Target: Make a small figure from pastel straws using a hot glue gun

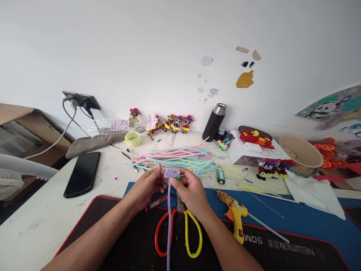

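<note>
My right hand pinches a small piece of wound purple pipe cleaner, its thumb at the lower edge. A bit of green shows on that piece's right side. A long purple pipe cleaner tail hangs from it toward me. My left hand is just left of the piece, thumb raised apart from loosely bent fingers; whether its fingertips touch the piece is hard to see. Below lie scissors with one red and one yellow handle, on a black mat. The tail crosses in front of the red handle.
Pink, mint and yellow pipe cleaners are heaped beyond my hands. A yellow glue gun lies at right, a phone at left. Behind are yellow tape, several small figures, a black flask and a white box.
</note>
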The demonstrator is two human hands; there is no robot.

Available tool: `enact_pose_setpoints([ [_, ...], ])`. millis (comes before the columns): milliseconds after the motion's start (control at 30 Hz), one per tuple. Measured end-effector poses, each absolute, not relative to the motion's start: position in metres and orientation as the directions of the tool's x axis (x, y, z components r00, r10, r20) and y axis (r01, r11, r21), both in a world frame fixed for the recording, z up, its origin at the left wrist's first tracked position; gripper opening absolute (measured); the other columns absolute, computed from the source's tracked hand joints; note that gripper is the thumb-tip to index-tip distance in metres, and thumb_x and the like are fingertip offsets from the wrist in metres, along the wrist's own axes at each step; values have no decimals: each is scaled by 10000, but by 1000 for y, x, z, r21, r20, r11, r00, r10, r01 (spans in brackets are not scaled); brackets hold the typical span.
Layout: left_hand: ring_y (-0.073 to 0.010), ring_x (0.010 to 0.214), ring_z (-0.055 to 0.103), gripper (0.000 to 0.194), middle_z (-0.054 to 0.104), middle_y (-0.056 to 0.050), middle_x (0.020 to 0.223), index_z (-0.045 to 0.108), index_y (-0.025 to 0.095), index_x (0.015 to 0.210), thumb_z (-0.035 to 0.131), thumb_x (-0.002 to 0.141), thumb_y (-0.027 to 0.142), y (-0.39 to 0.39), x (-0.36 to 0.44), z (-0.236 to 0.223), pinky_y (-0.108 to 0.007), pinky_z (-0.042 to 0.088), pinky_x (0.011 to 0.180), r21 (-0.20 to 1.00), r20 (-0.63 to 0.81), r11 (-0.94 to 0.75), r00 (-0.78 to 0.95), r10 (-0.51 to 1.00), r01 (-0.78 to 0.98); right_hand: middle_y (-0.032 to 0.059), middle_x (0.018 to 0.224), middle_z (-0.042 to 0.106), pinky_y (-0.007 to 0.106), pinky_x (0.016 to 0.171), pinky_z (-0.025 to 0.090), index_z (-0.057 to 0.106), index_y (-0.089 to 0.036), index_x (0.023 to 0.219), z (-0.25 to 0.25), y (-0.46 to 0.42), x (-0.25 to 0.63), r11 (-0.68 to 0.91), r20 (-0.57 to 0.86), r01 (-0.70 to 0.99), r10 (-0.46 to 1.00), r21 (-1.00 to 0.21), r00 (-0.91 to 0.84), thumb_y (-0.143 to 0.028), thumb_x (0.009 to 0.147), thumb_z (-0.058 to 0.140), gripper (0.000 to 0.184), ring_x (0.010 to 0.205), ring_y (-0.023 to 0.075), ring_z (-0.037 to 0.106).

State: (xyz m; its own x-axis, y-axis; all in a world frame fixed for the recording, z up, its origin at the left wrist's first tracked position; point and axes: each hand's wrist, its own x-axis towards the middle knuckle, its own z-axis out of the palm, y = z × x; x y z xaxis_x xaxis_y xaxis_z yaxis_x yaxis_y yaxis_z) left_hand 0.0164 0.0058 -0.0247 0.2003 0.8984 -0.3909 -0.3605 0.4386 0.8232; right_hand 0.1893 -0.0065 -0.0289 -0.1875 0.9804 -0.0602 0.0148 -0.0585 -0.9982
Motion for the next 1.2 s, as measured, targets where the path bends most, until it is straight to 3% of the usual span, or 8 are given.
enact_pose_setpoints([
  [200, -93, 551, 512, 431, 603, 21, 597, 639, 166, 691, 960, 634, 448, 13, 7, -24, -192, 425, 517, 889, -266, 277, 82, 960, -363, -100, 552, 394, 245, 450, 265, 626, -192, 1028, -34, -3, 192, -82, -81, -1, 981, -997, -176, -520, 884, 706, 367, 448, 97, 326],
  [367, -109, 523, 542, 456, 645, 3, 595, 645, 170, 666, 955, 606, 499, 18, 3, -26, -205, 397, 482, 909, -238, 229, 18, 971, -347, -103, 548, 380, 237, 450, 259, 629, -191, 1001, -36, -4, 191, -85, -81, -13, 979, -996, -185, -520, 880, 716, 361, 450, 89, 316],
  [533, -144, 490, 514, 545, 587, -9, 512, 656, 190, 662, 634, 885, 687, 14, -1, -18, -251, 384, 468, 976, -128, 110, -90, 988, -187, -104, 554, 379, 233, 452, 261, 617, -193, 1001, -36, -4, 190, -84, -82, -4, 981, -996, -177, -536, 875, 721, 380, 452, 88, 321],
  [600, -172, 653, 612, 483, 714, -58, 715, 717, 186, 716, 612, 945, 599, 13, -5, -11, -281, 489, 620, 997, 54, -52, -34, 998, 50, -102, 555, 379, 234, 453, 265, 619, -195, 990, -35, -4, 191, -91, -90, 0, 979, -996, -184, -541, 867, 727, 384, 454, 91, 328],
  [667, -242, 978, 675, 279, 766, -82, 1047, 777, 219, 980, 723, 910, 483, 12, -10, -4, -338, 533, 842, 934, 243, -260, 100, 965, 243, -98, 554, 385, 234, 456, 269, 632, -194, 989, -34, -3, 191, -94, -93, 4, 976, -996, -195, -546, 863, 729, 386, 458, 93, 336],
  [767, -280, 1195, 625, 287, 718, -93, 1246, 738, 261, 1186, 745, 921, 371, 13, -16, 1, -417, 496, 1022, 785, 388, -487, 310, 868, 382, -95, 551, 388, 233, 457, 272, 652, -193, 995, -35, -3, 191, -90, -89, 4, 976, -996, -197, -553, 865, 728, 390, 460, 96, 339],
  [933, -259, 1227, 610, 282, 680, -110, 1290, 685, 262, 1263, 635, 991, 207, 13, -16, 1, -417, 495, 1039, 624, 436, -647, 491, 754, 439, -95, 561, 387, 228, 459, 276, 657, -194, 990, -38, -4, 191, -92, -88, -7, 973, -996, -212, -555, 867, 731, 389, 460, 91, 338],
  [1200, -228, 1062, 664, 251, 724, -94, 1134, 660, 225, 1220, 588, 994, 142, 10, -11, -2, -355, 528, 912, 559, 465, -683, 504, 728, 470, -92, 563, 396, 226, 453, 277, 651, -192, 974, -34, -5, 190, -112, -110, 3, 965, -994, -238, -563, 858, 732, 397, 462, 91, 354],
])
